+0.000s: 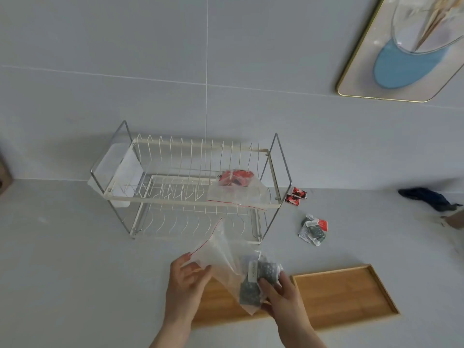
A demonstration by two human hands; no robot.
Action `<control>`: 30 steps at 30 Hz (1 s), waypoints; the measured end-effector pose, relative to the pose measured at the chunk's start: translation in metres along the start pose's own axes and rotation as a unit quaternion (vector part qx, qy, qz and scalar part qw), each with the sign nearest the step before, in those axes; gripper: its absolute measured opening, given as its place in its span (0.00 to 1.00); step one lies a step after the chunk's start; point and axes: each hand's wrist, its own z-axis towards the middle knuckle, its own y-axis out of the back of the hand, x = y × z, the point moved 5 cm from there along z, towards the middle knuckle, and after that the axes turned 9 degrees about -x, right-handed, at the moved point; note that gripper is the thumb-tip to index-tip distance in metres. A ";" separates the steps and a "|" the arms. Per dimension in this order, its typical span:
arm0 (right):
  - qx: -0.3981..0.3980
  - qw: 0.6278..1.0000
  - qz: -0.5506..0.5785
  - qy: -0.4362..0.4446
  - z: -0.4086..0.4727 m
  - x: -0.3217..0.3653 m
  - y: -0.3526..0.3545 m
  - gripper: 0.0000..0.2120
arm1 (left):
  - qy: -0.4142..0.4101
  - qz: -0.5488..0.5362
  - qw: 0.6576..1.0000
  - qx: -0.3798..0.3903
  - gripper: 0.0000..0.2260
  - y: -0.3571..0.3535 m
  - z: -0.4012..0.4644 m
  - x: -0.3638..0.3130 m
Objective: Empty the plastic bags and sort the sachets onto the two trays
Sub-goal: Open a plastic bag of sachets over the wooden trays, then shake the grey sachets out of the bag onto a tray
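Held low in the centre of the frame over two wooden trays: a clear plastic bag (pixel 226 267) with a red zip line, gripped at both ends, apparently so its contents can be worked toward the opening. Left hand (pixel 184 280) pinching the mouth end between thumb and fingers, just below the red strip. Right hand (pixel 278 290) closed around the loaded bottom corner, bunching the film about a clump of grey sachets (pixel 258 280) inside. Bag tilted, mouth up and to the left, so nothing spilling yet.

Right tray (pixel 346 292), lower right, bare and ready for sorting. Left tray (pixel 216 305) mostly hidden behind bag and hands, contents not visible.

Centre frame, a white wire dish rack (pixel 185 187) on the pale counter (pixel 62 247); resting on its upper tier, right end, a second bag (pixel 234 183) holding red sachets, seemingly unopened.

Right of the rack, loose on the counter: two red sachets (pixel 296 196) side by side, and nearer the trays a small heap of grey sachets with one red (pixel 313 229). Sachets small, flat, foil-like, crinkled at the edges; grey ones dotted with a light pattern.

Judged early in the task: trays unfilled so far as can be seen.
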 end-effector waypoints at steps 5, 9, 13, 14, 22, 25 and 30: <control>0.018 0.976 -0.200 0.079 0.017 0.025 0.016 0.12 | -0.192 0.158 0.966 -0.064 0.28 0.008 0.009 -0.028; 0.043 0.922 -0.357 0.146 0.032 0.040 0.007 0.08 | -0.283 0.294 0.909 0.087 0.27 -0.029 0.006 -0.040; 0.067 0.857 -0.458 0.225 0.038 0.053 -0.009 0.11 | -0.276 0.374 0.868 0.176 0.32 -0.066 0.001 -0.027; 0.076 0.849 -0.462 0.245 0.038 0.056 -0.012 0.12 | -0.267 0.382 0.866 0.182 0.32 -0.072 -0.001 -0.022; 0.129 0.767 -0.526 0.345 0.035 0.067 -0.021 0.09 | -0.276 0.362 0.883 0.117 0.16 -0.083 -0.003 -0.015; 0.117 0.771 -0.507 0.368 0.034 0.070 -0.017 0.08 | -0.258 0.337 0.895 0.137 0.08 -0.082 0.000 -0.016; 0.076 0.831 -0.436 0.337 0.039 0.068 -0.006 0.03 | -0.234 0.308 0.910 0.151 0.11 -0.082 0.003 -0.015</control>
